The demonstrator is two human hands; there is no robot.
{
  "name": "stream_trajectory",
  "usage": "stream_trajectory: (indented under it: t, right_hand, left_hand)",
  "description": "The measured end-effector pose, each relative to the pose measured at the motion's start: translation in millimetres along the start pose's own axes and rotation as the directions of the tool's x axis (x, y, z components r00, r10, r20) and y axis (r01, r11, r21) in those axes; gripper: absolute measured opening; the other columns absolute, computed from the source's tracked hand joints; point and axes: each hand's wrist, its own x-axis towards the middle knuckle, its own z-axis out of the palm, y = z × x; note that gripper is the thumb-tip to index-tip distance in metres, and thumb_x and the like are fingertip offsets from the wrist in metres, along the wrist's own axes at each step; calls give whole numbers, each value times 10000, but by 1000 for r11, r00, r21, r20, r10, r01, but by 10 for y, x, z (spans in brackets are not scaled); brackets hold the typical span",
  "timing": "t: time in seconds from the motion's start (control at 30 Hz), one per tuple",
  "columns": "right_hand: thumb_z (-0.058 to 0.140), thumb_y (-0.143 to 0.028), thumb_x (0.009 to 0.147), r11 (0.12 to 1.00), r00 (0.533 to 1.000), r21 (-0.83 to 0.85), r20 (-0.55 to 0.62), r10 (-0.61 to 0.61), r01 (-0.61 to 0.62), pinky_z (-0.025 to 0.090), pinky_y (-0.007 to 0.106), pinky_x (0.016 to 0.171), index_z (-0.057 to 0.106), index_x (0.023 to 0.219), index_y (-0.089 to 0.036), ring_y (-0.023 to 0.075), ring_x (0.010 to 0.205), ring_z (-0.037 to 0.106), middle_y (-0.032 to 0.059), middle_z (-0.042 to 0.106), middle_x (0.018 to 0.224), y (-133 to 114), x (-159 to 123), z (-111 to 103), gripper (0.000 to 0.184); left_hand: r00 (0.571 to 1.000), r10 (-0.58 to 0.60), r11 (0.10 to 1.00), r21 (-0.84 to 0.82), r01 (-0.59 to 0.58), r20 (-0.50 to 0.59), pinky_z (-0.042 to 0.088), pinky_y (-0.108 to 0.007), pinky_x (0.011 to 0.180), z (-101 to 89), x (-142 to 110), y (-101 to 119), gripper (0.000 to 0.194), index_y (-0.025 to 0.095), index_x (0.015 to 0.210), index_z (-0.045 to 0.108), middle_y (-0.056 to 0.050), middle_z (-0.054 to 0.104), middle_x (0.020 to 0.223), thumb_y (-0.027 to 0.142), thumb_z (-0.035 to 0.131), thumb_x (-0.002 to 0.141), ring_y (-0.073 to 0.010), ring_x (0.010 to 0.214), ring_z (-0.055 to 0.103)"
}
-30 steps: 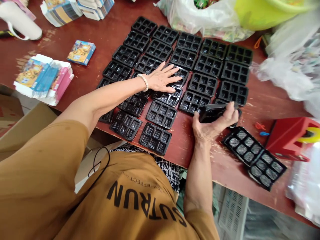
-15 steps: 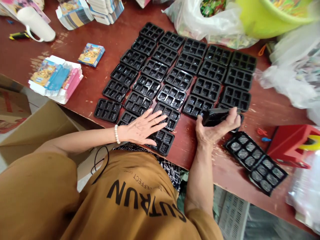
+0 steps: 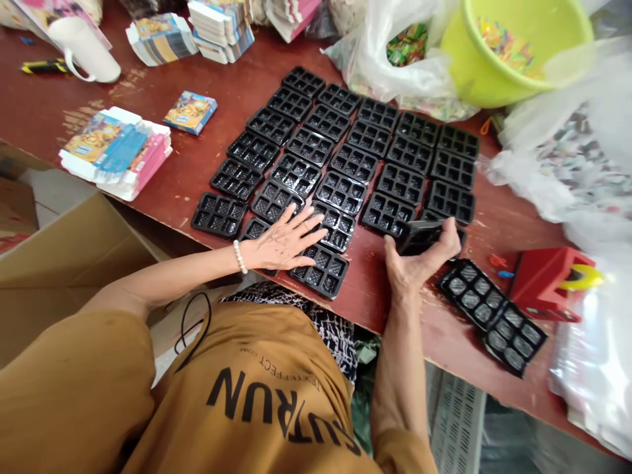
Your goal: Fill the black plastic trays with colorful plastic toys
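Observation:
My left hand (image 3: 286,243) lies with fingers spread over the front black plastic trays, partly covering several of them. Beside its thumb is one compartmented tray (image 3: 322,270) at the table's near edge. In my right hand (image 3: 412,263) a black tray or small stack of trays (image 3: 419,238) is gripped between thumb and fingers, tilted on edge; how many, I cannot tell. Just beyond it, a tray (image 3: 388,214) rests flat at the end of its row. Rows of matching trays (image 3: 340,192) cover the middle of the table, and their compartments look bare.
Two more trays (image 3: 494,316) lie end to end at right, near a red tape dispenser (image 3: 543,283). Behind stand a yellow-green tub (image 3: 464,62) and plastic bags (image 3: 372,52). Flattened boxes (image 3: 118,151), a small box (image 3: 191,112) and a white mug (image 3: 86,49) sit left.
The camera view has shifted slightly, bringing more of the tub into sight. Both hands keep nearly the same pose, the right still gripping the tray.

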Motion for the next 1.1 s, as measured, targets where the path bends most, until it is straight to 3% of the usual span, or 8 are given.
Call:
stream_trajectory:
  t: [0.1,0.23,0.3,0.47,0.67,0.73,0.9,1.1]
  right_hand:
    - [816,-582,757,991,976,136,216,-19,-11,317,675,1263,283,1650,-215,390,1498,411,186,395,1593,-398,-63,-338,1102]
    - [797,-605,795,960,839,249,543,-33,-124,365,668,1249,291,1663,-255,390,1511,426,170,419,1606,-840,-249,-718,1065]
    - [780,-601,805,948,822,267,569,-12,-171,407,663,1225,253,1685,-274,392,1493,448,171,423,1601,-932,-368,-799,1077]
    - [764,-643,814,936,895,286,443,59,-204,447,665,1196,88,1719,-322,397,1515,415,162,337,1649,-947,-610,-851,1175]
    - [704,-686,868,957,897,284,435,-76,-56,334,699,1257,28,1725,-319,417,1545,328,181,256,1647,-896,-735,-861,1152]
    - [709,-718,852,969,893,246,438,-101,-11,296,714,1267,25,1726,-318,431,1541,312,188,254,1640,-870,-767,-859,1180]
    - [809,-774,738,944,857,298,515,-32,-144,304,698,1275,64,1712,-317,432,1562,301,187,245,1663,-843,-789,-897,1309]
    - [912,-815,563,630,715,515,693,92,-581,521,575,1164,245,1679,-296,362,1367,586,151,524,1540,-916,-757,-925,1399]
  left_hand:
    - [994,-99,926,-371,74,-48,296,-578,1273,-136,178,320,478,186,1466,632,-179,570,1586,424,634,1052,-359,1512,478]
    - [988,-156,636,-765,103,4,524,-359,953,-209,390,927,203,222,1016,788,-70,783,1043,378,659,1026,-220,980,715]
    - [976,-217,545,-828,131,12,508,-333,856,-157,424,1182,163,219,854,755,-35,743,872,330,718,968,-189,834,669]
    - [905,-408,262,-935,240,118,459,-290,708,20,408,1432,257,193,820,636,-4,656,799,346,842,802,-155,727,573]
    - [971,-233,586,-788,189,60,361,-304,680,91,405,1469,343,179,611,548,-13,581,743,300,700,893,-149,704,479]
    - [984,-172,620,-770,148,51,333,-306,660,114,402,1474,381,175,565,524,-13,564,729,289,692,888,-145,690,468]
    - [954,-226,505,-814,287,196,249,-289,568,132,415,1467,486,180,502,472,24,444,579,426,740,823,-118,584,361]
    - [904,-335,320,-870,375,267,248,-269,522,135,466,1540,525,173,473,552,25,462,514,542,834,717,-98,531,345]
